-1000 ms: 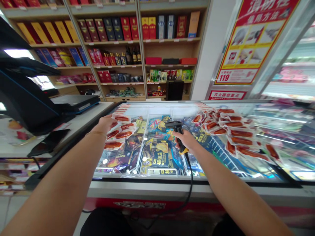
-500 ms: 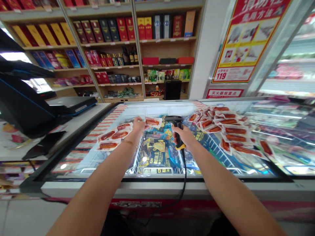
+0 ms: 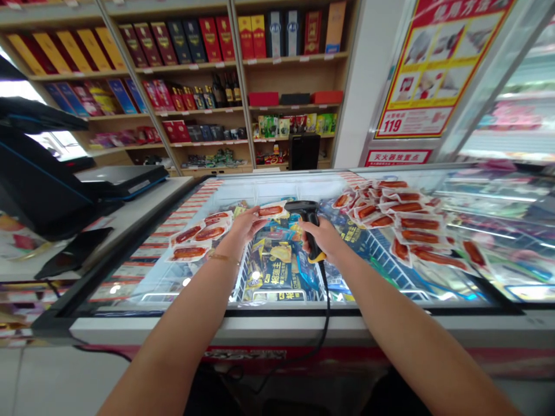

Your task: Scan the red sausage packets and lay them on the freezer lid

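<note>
Over the glass top of a chest freezer, my left hand [image 3: 248, 224] pinches the left end of a vacuum-packed sausage [image 3: 271, 211]. My right hand [image 3: 319, 236] is wrapped round the grip of a black barcode scanner [image 3: 313, 245] with yellow trim. The scanner's head points left, right beside the packet's right end; whether they touch I cannot tell. Left of my left hand, several sausage packets [image 3: 210, 233] lie on the glass. A larger heap of sausage packets [image 3: 405, 208] spreads over the glass to the right of the scanner.
Under the freezer glass [image 3: 151, 271] are wire baskets with bagged goods [image 3: 277, 268]. The scanner's black cable [image 3: 326, 318] hangs over the front edge. A counter at left carries a black machine [image 3: 37, 173] and a flat scale [image 3: 125, 178]. Shelves of boxes [image 3: 217, 39] stand behind.
My left hand has turned, and the sausage packet has moved slightly right and up, closer to the scanner's head. The scanner has shifted slightly left in view. The camera view has tilted slightly.
</note>
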Demonstrator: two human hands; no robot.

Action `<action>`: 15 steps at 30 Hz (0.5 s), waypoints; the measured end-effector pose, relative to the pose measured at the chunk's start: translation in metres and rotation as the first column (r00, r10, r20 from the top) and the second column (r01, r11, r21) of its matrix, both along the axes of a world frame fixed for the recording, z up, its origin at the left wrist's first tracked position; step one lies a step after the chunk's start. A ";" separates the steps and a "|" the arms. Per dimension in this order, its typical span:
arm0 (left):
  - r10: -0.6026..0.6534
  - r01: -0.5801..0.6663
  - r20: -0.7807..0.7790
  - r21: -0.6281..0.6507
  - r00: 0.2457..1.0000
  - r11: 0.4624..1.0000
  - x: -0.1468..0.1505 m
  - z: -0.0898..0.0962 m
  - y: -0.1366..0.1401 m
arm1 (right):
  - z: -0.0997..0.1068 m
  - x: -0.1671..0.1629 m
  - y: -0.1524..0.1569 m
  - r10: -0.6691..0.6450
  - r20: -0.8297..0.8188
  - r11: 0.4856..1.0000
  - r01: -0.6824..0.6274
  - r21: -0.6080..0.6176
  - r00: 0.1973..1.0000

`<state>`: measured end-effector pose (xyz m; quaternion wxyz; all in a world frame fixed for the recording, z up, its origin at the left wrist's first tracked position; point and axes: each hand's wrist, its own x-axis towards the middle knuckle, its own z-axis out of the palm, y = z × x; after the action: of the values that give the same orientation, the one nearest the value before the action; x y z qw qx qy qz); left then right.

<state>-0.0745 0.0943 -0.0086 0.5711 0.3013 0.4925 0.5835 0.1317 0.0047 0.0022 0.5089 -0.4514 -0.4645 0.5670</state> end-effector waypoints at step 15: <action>-0.279 0.271 0.137 0.077 0.950 0.960 0.008 0.009 -0.019 | 0.001 -0.002 -0.005 -0.012 0.037 1.000 0.012 0.008 0.999</action>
<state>-0.0665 0.0751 0.0008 0.6726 0.3394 0.3854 0.5328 0.1294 -0.0005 0.0028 0.5053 -0.4627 -0.4736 0.5535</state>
